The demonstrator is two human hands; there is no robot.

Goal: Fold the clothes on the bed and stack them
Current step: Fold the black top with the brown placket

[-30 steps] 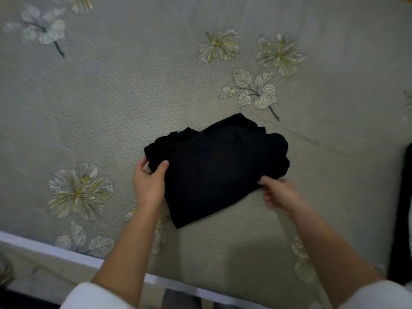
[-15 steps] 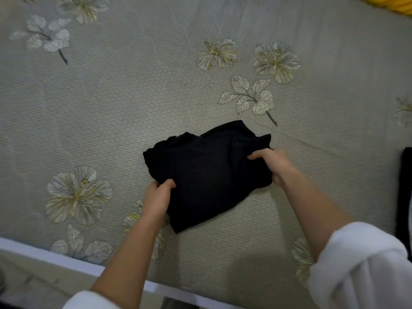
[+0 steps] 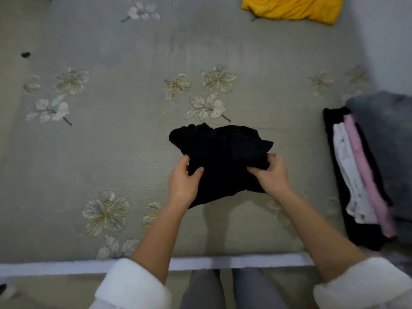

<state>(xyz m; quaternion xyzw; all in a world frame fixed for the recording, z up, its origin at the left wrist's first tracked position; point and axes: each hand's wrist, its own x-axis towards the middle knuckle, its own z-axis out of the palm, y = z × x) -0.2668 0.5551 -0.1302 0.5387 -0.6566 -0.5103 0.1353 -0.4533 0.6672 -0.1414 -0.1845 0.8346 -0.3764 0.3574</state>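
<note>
A folded black garment (image 3: 223, 157) is held just above the bed's grey floral cover (image 3: 111, 152), casting a shadow below it. My left hand (image 3: 184, 182) grips its left near edge, thumb on top. My right hand (image 3: 270, 175) grips its right near edge, fingers tucked under the cloth. A stack of folded clothes (image 3: 361, 175) lies at the bed's right side, with black, white and pink layers showing. An unfolded yellow garment (image 3: 294, 8) lies at the far edge of the bed.
A grey fabric heap (image 3: 388, 139) sits on the stack's right side against the white wall (image 3: 390, 41). A small dark item (image 3: 25, 55) lies far left on the cover. The bed's white front edge (image 3: 223, 263) runs below my arms.
The black garment has been picked up off the cover and shifted right. My right hand moved from its far right edge to its near right edge; the view widened to show the stack.
</note>
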